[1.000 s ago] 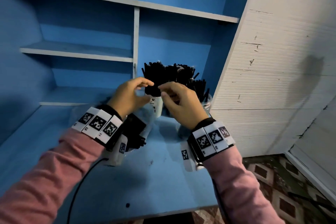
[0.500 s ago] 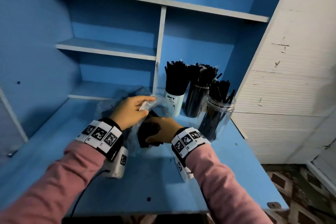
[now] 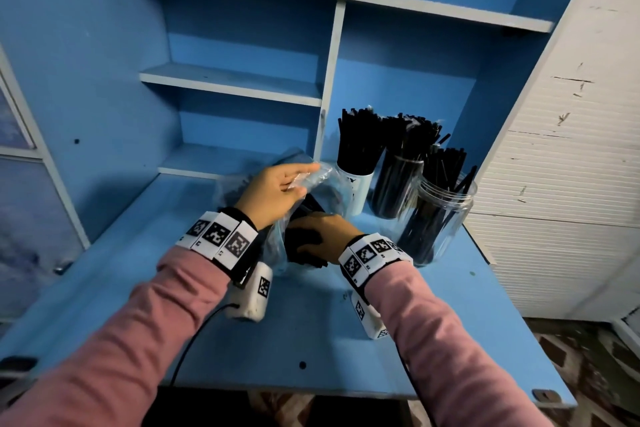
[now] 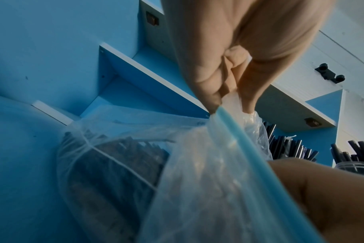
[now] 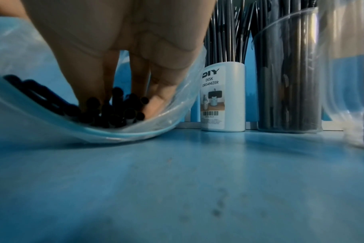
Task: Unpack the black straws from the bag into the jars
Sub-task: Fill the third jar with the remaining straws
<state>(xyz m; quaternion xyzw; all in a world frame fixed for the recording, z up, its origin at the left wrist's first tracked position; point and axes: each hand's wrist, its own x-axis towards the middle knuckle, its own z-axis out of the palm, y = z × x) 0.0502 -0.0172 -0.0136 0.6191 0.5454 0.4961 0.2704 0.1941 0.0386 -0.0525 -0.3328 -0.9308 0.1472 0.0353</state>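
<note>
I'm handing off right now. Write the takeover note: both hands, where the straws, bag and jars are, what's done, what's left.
Left hand: pinches the rim of the clear bag, holding its mouth open on the blue desk.
Right hand: inside the bag mouth, fingers around a bunch of black straws.
Containers at the back right: white DIY holder, dark middle jar, clear jar.
Done: all three already hold straws.
Left: lift this bunch out into a jar, likely the clear one, which seems least full; more straws remain in the bag.
</note>
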